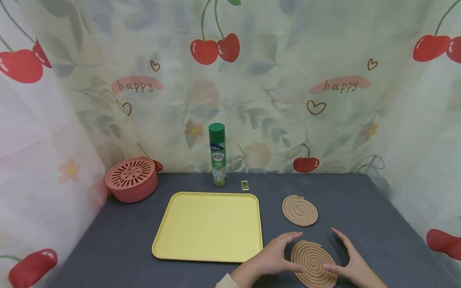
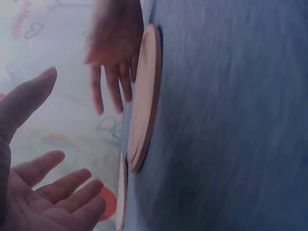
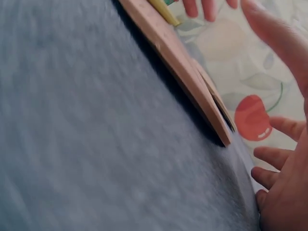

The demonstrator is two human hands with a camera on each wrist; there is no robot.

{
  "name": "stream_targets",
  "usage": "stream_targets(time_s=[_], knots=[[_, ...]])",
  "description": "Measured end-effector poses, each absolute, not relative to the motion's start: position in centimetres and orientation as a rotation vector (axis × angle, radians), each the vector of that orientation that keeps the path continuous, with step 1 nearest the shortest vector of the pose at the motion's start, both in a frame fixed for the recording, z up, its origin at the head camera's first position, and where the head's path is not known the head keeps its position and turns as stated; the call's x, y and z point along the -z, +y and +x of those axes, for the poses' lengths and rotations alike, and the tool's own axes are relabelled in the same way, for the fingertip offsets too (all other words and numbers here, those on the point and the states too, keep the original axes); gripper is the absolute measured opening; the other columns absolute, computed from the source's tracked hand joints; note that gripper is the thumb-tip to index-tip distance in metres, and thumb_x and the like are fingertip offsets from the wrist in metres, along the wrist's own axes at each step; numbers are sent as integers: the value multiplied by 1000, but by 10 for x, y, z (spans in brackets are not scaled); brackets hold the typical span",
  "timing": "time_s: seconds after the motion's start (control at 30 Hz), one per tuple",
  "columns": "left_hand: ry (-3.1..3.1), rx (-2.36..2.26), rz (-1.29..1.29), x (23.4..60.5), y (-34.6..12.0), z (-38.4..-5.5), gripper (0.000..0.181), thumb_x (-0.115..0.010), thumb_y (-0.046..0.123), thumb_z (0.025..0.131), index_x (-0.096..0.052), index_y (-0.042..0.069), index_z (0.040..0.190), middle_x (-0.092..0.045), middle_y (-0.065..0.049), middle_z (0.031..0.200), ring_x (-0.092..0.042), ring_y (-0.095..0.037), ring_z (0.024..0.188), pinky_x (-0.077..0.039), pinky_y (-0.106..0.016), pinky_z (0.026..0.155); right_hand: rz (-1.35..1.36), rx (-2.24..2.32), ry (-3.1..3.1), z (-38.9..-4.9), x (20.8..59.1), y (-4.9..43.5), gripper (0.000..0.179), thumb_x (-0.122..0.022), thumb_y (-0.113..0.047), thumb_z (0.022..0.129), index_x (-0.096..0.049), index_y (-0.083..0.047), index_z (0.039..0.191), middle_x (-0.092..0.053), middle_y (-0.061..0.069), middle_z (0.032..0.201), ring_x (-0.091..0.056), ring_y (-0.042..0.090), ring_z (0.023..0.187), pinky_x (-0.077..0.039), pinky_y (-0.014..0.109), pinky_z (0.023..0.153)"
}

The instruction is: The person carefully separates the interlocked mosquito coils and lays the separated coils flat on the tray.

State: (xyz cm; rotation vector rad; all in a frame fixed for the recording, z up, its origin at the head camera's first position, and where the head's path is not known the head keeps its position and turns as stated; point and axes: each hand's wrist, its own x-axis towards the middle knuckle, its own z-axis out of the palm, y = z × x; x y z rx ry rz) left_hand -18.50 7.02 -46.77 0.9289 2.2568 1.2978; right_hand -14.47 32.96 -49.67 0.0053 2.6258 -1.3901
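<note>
Two tan mosquito coils, each a flat spiral, lie on the dark tabletop at the right. My left hand (image 1: 271, 257) and right hand (image 1: 355, 267) are on either side of the nearer coil (image 1: 313, 262), fingers spread and thumbs overlapping its surface in the head view. The left wrist view has the left hand (image 2: 57, 197) beside the nearer coil (image 2: 148, 91), nothing in its grasp, palm facing the right hand (image 2: 115, 43). In the right wrist view the right hand (image 3: 288, 178) is apart from the coil (image 3: 178, 62). Beyond them lies the farther coil (image 1: 300, 211).
A yellow tray (image 1: 209, 226) lies left of the coils. Behind it stand a green spray can (image 1: 217, 156) and a small gold rectangular piece (image 1: 245, 185). The round pink slotted container (image 1: 131, 180) is at the back left. A patterned curtain (image 1: 266, 80) encloses the table.
</note>
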Motion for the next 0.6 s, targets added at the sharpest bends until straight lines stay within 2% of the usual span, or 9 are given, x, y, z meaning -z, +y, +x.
stream_targets(time_s=[0.2, 0.3, 0.33, 0.43, 0.5, 0.53, 0.57, 0.6], knots=[[2205, -1332, 972, 478, 76, -181, 77, -77, 24, 77, -38, 17, 142, -39, -3, 146, -37, -16, 134, -37, -29, 107, -87, 1339, 2608, -142, 502, 331, 93, -69, -22, 83, -6, -7, 149, -7, 28, 151, -11, 53, 134, -25, 70, 95], [2179, -1344, 966, 480, 78, -180, 77, -77, 22, 77, -38, 16, 143, -39, -3, 145, -37, -15, 134, -37, -28, 107, -133, 1309, 2564, -141, 504, 336, 91, -68, -21, 83, -7, -6, 149, -5, 29, 151, -2, 55, 135, -14, 74, 99], [2170, -1348, 961, 481, 78, -180, 77, -77, 22, 77, -38, 16, 143, -39, -2, 145, -36, -15, 134, -37, -28, 107, -180, 1318, 2557, -140, 506, 338, 91, -68, -20, 83, -8, -4, 149, -5, 23, 153, 2, 56, 134, -9, 75, 99], [2156, -1369, 938, 483, 80, -179, 77, -77, 21, 77, -38, 15, 143, -39, -1, 145, -37, -15, 134, -37, -28, 106, -393, 1370, 2597, -138, 515, 342, 87, -69, -18, 81, -15, -1, 147, -7, -8, 155, 17, 17, 143, 2, 79, 91], [2154, -1386, 926, 485, 81, -178, 78, -77, 20, 76, -37, 13, 143, -41, -2, 144, -38, -14, 133, -36, -27, 106, -555, 1394, 2650, -138, 522, 344, 82, -68, -19, 83, -21, -4, 147, -12, -29, 146, 14, -13, 135, 1, 81, 87], [2162, -1390, 924, 486, 81, -177, 79, -77, 21, 76, -36, 12, 143, -41, -2, 143, -38, -13, 132, -37, -26, 106, -626, 1403, 2674, -138, 525, 346, 79, -68, -21, 83, -24, -6, 147, -14, -37, 139, 9, -24, 128, 1, 81, 85], [2168, -1395, 921, 487, 81, -176, 79, -77, 21, 76, -35, 11, 143, -42, -2, 142, -39, -12, 132, -37, -26, 106, -672, 1402, 2694, -138, 528, 347, 77, -68, -22, 84, -26, -10, 147, -14, -41, 137, 2, -30, 121, 0, 82, 84], [2172, -1400, 920, 488, 82, -176, 80, -77, 21, 76, -35, 11, 144, -42, -2, 142, -39, -12, 131, -37, -25, 106, -701, 1405, 2703, -138, 530, 347, 74, -67, -23, 84, -28, -13, 147, -13, -43, 138, 2, -30, 122, 1, 82, 83]])
